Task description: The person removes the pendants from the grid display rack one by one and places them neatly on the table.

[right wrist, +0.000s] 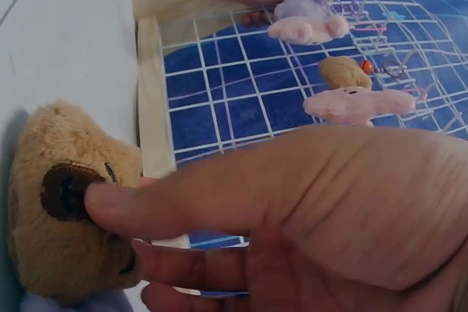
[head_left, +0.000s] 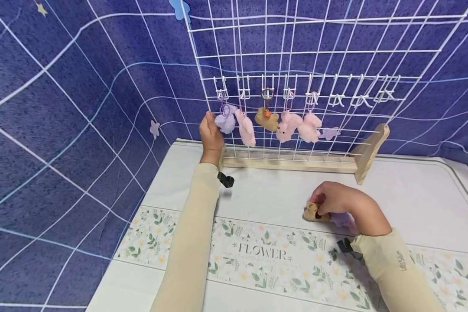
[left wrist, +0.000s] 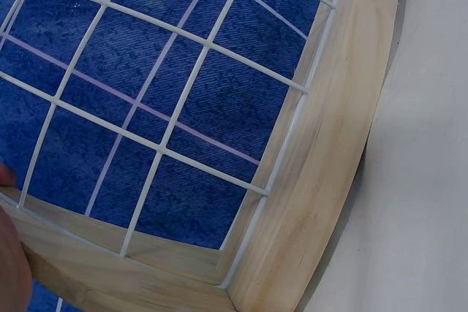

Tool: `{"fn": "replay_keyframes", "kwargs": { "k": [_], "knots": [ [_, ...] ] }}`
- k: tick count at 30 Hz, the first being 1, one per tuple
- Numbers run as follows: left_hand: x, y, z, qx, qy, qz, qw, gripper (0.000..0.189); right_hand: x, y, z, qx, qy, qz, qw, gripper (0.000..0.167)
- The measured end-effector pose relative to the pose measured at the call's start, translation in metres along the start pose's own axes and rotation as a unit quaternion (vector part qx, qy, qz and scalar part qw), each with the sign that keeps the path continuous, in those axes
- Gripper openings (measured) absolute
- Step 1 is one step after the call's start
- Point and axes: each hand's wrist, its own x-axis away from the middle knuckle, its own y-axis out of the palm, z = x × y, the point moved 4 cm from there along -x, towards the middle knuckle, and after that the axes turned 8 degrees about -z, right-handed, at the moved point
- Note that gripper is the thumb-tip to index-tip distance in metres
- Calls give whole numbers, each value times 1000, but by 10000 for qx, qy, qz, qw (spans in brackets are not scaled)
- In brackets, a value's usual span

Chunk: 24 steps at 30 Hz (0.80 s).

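Lt-brn plush (head_left: 312, 213) w/ dk snout (right wrist: 62, 191), low by white table (head_left: 257, 195), wood-based wire rack (head_left: 288, 164) upright w/ 5 hung plushies (head_left: 267, 119)

Blue fabric (head_left: 72, 195) patterned with crossing pale lines (head_left: 44, 69) and stars (head_left: 154, 128) hangs behind this white table (head_left: 257, 195), whose floral band (head_left: 263, 251) reads "FLOWER."

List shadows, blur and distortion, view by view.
Head: beige right sleeve casts a soft shadow on the white floral table cover; left wrist: pale wooden frame bows, likely lens distortion; right wrist: tan plush toy shows fur texture, pale-pink plush toys behind look softer.
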Motion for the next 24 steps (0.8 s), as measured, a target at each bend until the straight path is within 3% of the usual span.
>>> {"fn": "replay_keyframes", "kwargs": {
  "k": [6,10,12,14,16,17,19,20,22,24],
  "knots": [
    [1,0,0,-7,16,1,10000,40,-4,-2,3,293,192,503,9981,24],
    [1,1,0,-19,37,18,10000,41,-11,-2,2,46,-163,972,9951,31],
    [1,2,0,6,58,7,10000,41,-14,-4,1,-369,-418,1523,9868,31],
    [1,4,1,18,68,-5,10000,40,-15,-8,-1,-911,-707,2246,9676,30],
    [1,5,1,35,69,-29,10000,40,-16,-13,-4,-1606,-971,2968,9363,26],
    [1,5,1,40,65,-28,10000,40,-16,-15,-6,-2035,-1153,3255,9162,24],
    [1,5,1,44,58,-17,10000,40,-17,-20,-10,-3074,-1615,3496,8702,21],
    [0,4,1,60,58,-6,10000,40,-18,-22,-12,-3678,-1862,3434,8439,22],
    [0,3,1,64,58,31,10000,40,-21,-26,-15,-5006,-2340,2961,7791,23],
    [0,2,2,55,57,49,10000,40,-23,-28,-17,-6317,-2648,2186,6951,24]
  ]
}}
